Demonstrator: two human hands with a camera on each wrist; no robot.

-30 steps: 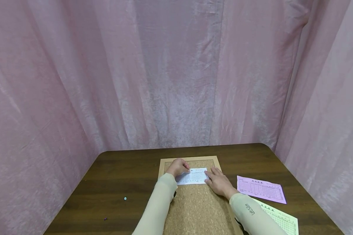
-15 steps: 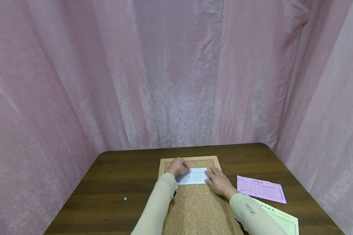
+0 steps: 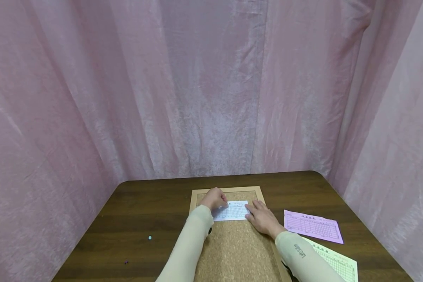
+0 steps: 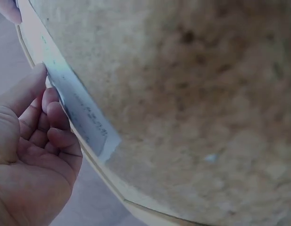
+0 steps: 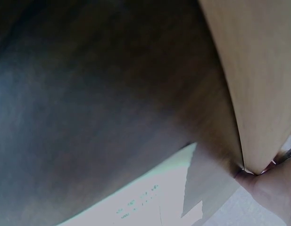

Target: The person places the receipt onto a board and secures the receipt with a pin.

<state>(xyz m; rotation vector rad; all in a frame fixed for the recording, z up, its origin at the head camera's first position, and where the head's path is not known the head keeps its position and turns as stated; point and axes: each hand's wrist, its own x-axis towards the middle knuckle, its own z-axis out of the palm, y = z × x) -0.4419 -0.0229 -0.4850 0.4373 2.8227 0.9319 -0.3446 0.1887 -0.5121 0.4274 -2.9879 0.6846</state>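
Observation:
A white printed form (image 3: 235,212) with a grid lies flat across the upper part of a framed cork board (image 3: 239,250). My left hand (image 3: 214,199) is at the form's top edge, its fingers curled and the thumb and index tips brought together there. In the left wrist view those fingertips of the left hand (image 4: 39,136) meet right at the paper's edge and hide what is between them. My right hand (image 3: 263,220) rests on the board's right side, fingers extended, the foremost ones touching the form's right edge. In the right wrist view, part of the right hand (image 5: 272,186) shows beside the wooden frame.
A pink form (image 3: 313,227) lies on the dark wooden table (image 3: 144,203) right of the board. Nearer, the right forearm partly covers a green form (image 3: 342,264). To the left lie a tiny light-blue item (image 3: 149,237) and a tiny purple item (image 3: 126,262). Pink curtains (image 3: 211,98) surround the table.
My left hand shifts very slightly, its knuckles a little more raised and bent, while its fingertips stay at the form's top edge. The right hand and the papers keep their places.

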